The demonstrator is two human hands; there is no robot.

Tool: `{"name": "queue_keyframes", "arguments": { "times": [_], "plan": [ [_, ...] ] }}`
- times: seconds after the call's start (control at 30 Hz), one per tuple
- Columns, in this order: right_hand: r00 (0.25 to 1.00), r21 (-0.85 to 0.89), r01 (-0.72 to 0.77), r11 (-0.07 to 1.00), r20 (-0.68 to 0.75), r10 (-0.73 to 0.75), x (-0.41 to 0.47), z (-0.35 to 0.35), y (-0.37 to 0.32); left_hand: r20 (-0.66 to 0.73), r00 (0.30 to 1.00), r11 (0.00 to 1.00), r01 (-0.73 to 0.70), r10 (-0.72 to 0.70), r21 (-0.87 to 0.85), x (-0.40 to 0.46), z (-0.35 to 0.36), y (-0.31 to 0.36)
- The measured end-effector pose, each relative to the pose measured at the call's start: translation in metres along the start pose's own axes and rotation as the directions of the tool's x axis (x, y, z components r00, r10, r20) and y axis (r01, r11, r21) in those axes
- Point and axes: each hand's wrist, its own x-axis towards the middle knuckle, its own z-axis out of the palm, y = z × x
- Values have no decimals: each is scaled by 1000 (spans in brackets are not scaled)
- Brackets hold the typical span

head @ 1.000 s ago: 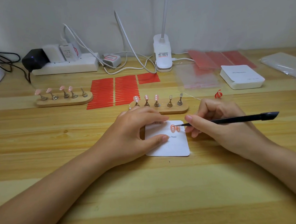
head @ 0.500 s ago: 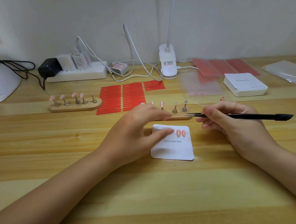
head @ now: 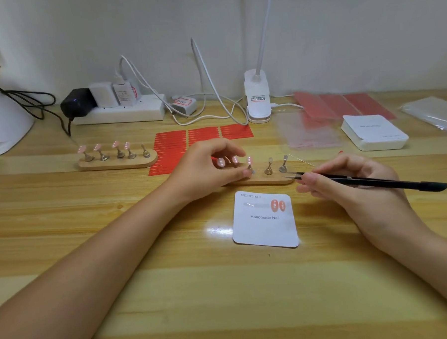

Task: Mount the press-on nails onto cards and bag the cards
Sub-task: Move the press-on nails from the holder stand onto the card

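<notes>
Since a moment ago my left hand (head: pixel 207 170) has left the card (head: pixel 265 220) and pinches a peg on the near stand (head: pixel 263 180); my right hand (head: pixel 347 183) grips the tweezers (head: pixel 368 181). Nails look light, slick and fragile; I'd grip their edges. Fingers hide two pegs.

- The light was bright and even, with only faint shadows under the forearms.
- A white glare patch sat on the wooden table (head: pixel 218 231) at centre frame, just left of the card (head: pixel 265 228).
- Wide-angle distortion bowed the table's edges near the frame's sides.
- Fine detail was soft, slightly blurred throughout.
</notes>
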Motion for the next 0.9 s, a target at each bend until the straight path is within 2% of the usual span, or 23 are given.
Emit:
{"name": "queue_keyframes", "arguments": {
  "times": [0.2,0.37,0.43,0.53,0.63,0.7,0.77,0.9],
  "plan": [
    [996,-92,79,993,-43,-83,7,0,-3,83,996,998,17,-12,-55,6,2,0],
    [954,-201,301,932,53,-297,22,9,-9,88,996,998,25,-20,-60,7,2,-2],
    [905,-262,424,867,89,-416,29,18,-4,89,996,998,28,-23,-55,7,2,-2],
    [774,-401,625,670,205,-600,32,29,9,92,996,999,24,-21,-39,7,2,-2],
    [671,-452,729,514,321,-669,33,26,15,102,995,999,20,-17,-27,7,1,-2],
    [629,-479,759,440,367,-685,37,23,18,103,994,999,25,-23,-25,8,1,-3],
    [612,-492,768,411,373,-698,39,23,20,101,994,999,32,-30,-20,8,2,-3],
    [615,-479,770,422,379,-691,40,24,22,100,995,999,30,-28,-21,8,2,-3]
  ]
}}
